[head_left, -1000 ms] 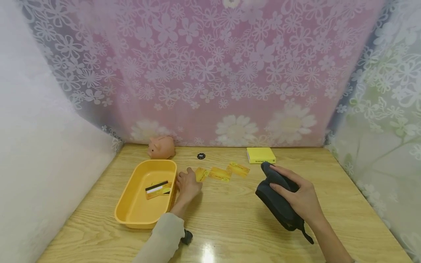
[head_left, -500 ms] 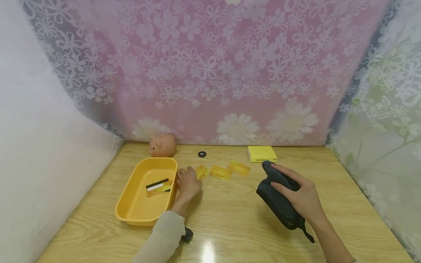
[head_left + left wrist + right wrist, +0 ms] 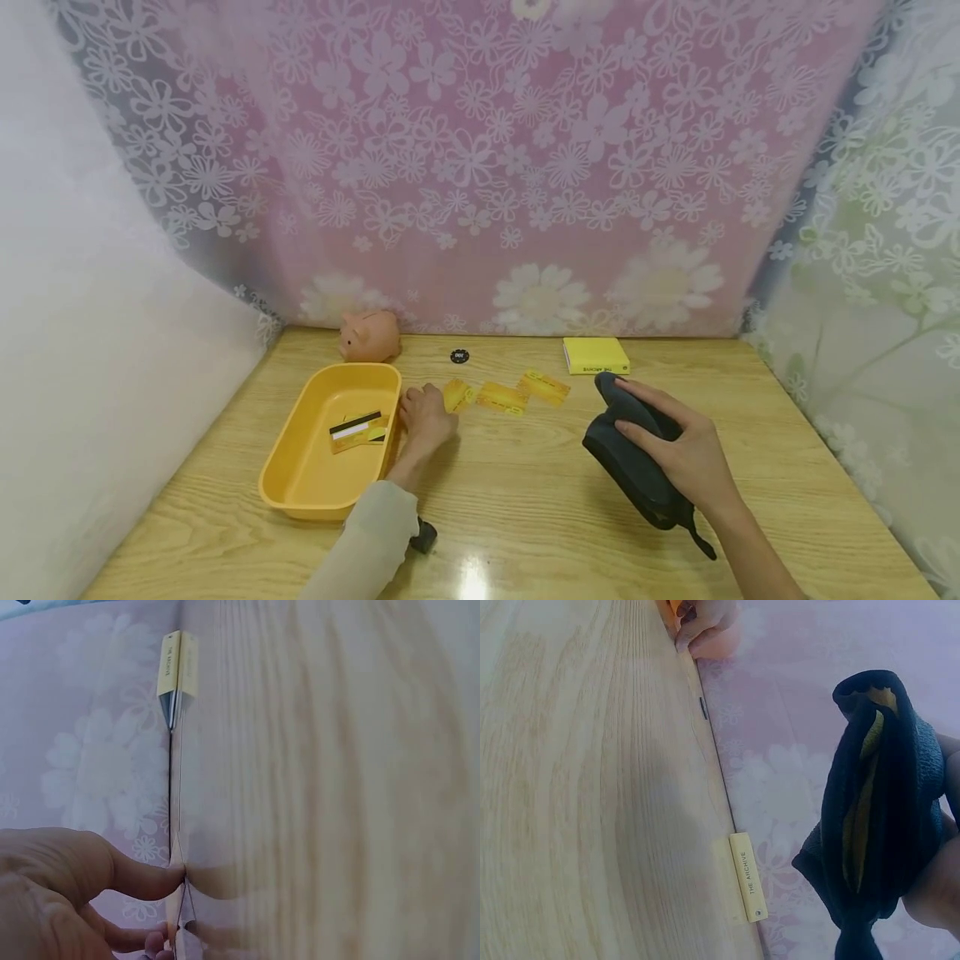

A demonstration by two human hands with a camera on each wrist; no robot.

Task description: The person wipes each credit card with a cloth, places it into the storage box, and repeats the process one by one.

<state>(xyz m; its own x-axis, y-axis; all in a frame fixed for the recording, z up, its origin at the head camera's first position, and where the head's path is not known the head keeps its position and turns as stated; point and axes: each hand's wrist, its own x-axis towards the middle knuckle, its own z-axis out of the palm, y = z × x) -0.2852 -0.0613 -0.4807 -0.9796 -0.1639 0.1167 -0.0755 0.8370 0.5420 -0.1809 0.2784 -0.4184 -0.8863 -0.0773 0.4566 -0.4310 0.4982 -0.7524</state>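
Note:
My left hand (image 3: pixel 426 417) is down on the table beside the yellow bin (image 3: pixel 300 479). Its thumb and fingers pinch the leftmost yellow card (image 3: pixel 459 396), partly covered by the hand; in the left wrist view the card's thin edge tilts up by the thumb. Two more yellow cards, the middle one (image 3: pixel 501 397) and the right one (image 3: pixel 543 387), lie in line with it. Over the right side of the table, my right hand (image 3: pixel 697 458) grips a dark fabric pouch (image 3: pixel 637 471) with a loop strap. The pouch's mouth gapes in the right wrist view, showing yellow inside.
Inside the bin lie a few cards (image 3: pixel 352 433), one with a black stripe. Along the back stand a pink piggy bank (image 3: pixel 370 336), a black poker chip (image 3: pixel 459 356) and a yellow book (image 3: pixel 596 357). A floral curtain (image 3: pixel 480 208) hangs behind the table.

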